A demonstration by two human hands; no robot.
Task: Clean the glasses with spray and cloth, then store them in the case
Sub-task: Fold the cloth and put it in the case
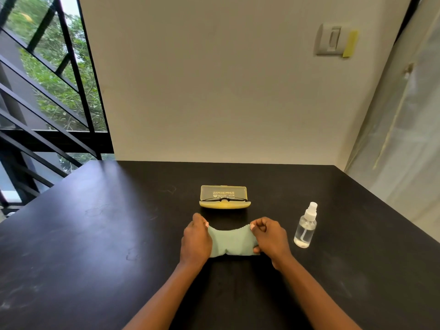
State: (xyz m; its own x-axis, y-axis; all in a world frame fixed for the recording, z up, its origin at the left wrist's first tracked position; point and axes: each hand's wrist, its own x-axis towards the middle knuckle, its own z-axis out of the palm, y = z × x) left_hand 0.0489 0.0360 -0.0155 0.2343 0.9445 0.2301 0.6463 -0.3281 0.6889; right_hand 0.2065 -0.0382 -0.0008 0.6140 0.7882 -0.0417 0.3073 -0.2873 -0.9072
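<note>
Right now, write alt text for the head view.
Left hand and right hand hold a pale green cloth stretched above a black table. Behind it, black-framed glasses lie in an open yellow case; a clear spray bottle stands right.

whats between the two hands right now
In the head view, the green cloth spans the gap, gripped by the left hand and right hand; nothing else lies there.

On the black rectangular table [119, 234], the pale green microfibre cloth [229, 241] lies at the centre. The open yellow plastic glasses case [225, 204] is at 12 o'clock, with the black thin-framed glasses [225, 199] in it. The clear plastic spray bottle [306, 226] stands at 3 o'clock.
</note>
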